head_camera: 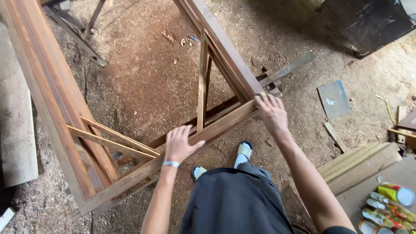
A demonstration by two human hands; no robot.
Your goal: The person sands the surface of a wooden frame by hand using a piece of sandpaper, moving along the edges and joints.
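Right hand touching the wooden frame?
Touching. The head view shows the right hand lying flat on the corner of the wooden frame, fingers on the wood.

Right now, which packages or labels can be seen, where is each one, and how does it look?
Cans: several cylinders lying on a board at the lower right, with yellow, red and green labels and pale lids.
Flat sheet: on the sawdust floor to the right of the wooden frame, grey-blue rectangle with a small pale patch.

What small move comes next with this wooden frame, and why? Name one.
Probably close both hands around the near rail and steady it. The left hand lies flat on the wooden frame, the right hand rests at its corner with fingers spread; neither grips, and the frame stands over a sawdust floor.
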